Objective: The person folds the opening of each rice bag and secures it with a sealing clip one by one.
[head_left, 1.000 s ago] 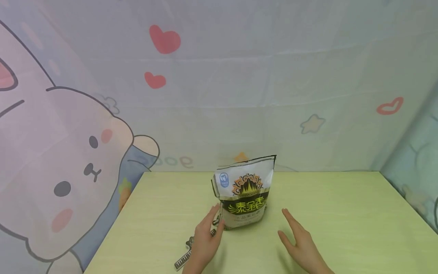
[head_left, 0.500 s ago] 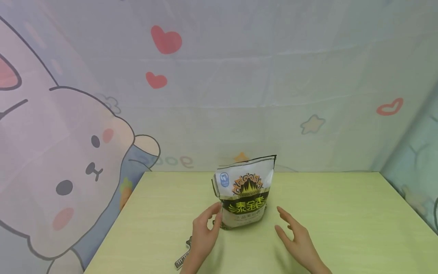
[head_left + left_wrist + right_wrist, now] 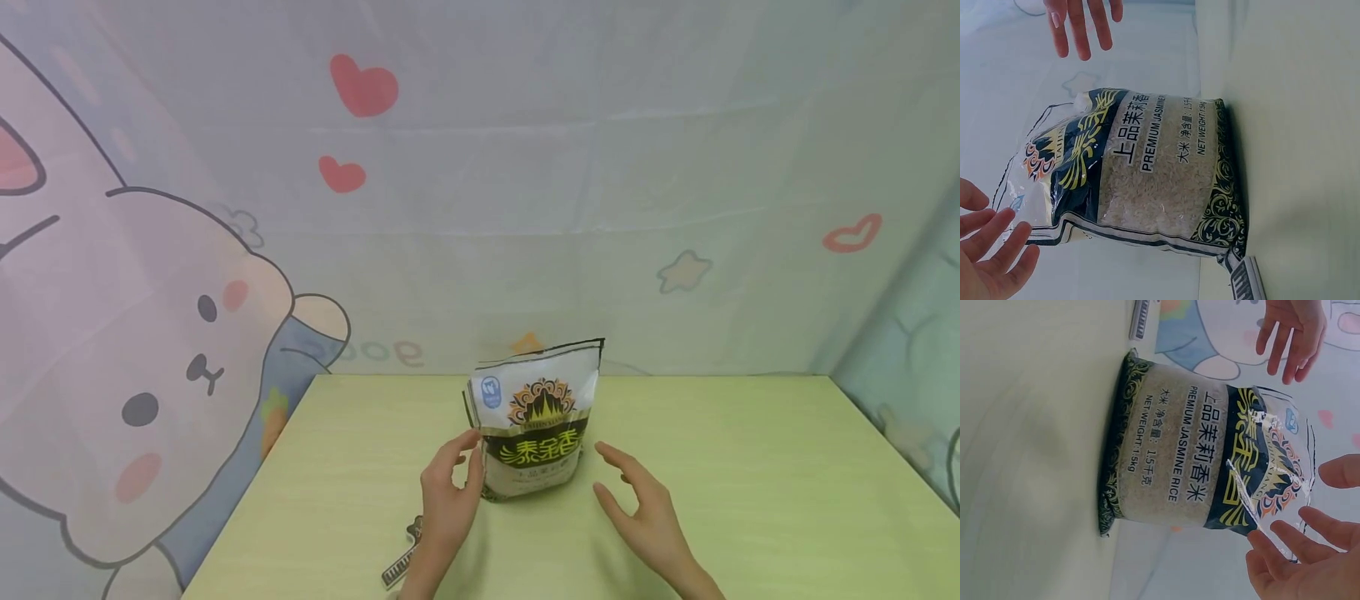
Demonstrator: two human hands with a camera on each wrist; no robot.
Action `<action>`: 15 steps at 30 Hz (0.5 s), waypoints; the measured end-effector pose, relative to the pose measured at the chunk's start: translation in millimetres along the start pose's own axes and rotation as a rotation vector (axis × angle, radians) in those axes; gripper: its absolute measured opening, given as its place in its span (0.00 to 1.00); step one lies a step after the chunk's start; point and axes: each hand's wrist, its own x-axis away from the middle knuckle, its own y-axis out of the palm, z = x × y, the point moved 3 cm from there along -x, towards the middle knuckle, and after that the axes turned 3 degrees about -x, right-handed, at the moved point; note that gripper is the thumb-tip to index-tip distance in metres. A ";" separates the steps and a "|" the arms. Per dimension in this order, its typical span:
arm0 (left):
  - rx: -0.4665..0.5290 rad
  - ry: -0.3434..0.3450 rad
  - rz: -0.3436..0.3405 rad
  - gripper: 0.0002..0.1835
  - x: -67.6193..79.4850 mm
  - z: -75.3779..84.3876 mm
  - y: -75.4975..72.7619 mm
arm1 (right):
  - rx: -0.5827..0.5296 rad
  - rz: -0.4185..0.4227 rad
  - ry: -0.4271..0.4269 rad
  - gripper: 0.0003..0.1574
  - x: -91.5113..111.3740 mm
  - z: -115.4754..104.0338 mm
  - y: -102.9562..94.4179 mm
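A bag of jasmine rice point(image 3: 536, 442) stands upright on the table, its clear lower part showing the grains and its top edge slanting. My left hand point(image 3: 448, 500) is beside the bag's left side, fingers relaxed and slightly bent, fingertips right at its edge in the head view. On the other side my right hand point(image 3: 648, 521) faces it with thumb and fingers spread, a small gap from the bag in the head view. Both wrist views show the bag between the two hands, with the left fingers point(image 3: 1004, 240) and right fingers point(image 3: 1300, 540) near its upper part. Neither hand holds anything.
A flat black-and-white piece with a piano-key pattern point(image 3: 397, 568) lies on the light yellow-green table point(image 3: 750, 483), partly hidden behind the left forearm. Behind the table hangs a cloth backdrop point(image 3: 525, 208) printed with a rabbit, hearts and stars.
Both hands have risen slightly in the head view, and the right hand has come in leftward, closer to the bag. Their fingers are more bent than before. The bag stays in place.
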 end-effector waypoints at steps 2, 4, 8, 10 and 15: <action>0.004 -0.006 0.014 0.15 -1.3 -1.0 1.3 | -0.005 0.005 -0.012 0.34 -2.3 -1.0 0.3; 0.006 -0.018 0.019 0.15 -1.8 -2.1 2.8 | -0.013 0.003 -0.017 0.33 -4.4 -2.0 0.5; 0.014 -0.030 0.031 0.16 -2.2 -3.7 5.3 | -0.030 -0.003 -0.044 0.31 -8.6 -4.3 0.9; 0.019 -0.032 0.041 0.16 -2.8 -4.3 6.2 | -0.037 0.002 -0.058 0.30 -10.4 -4.6 1.5; 0.026 -0.061 0.057 0.16 -4.6 -6.6 7.5 | -0.036 0.020 -0.056 0.26 -14.4 -2.9 2.9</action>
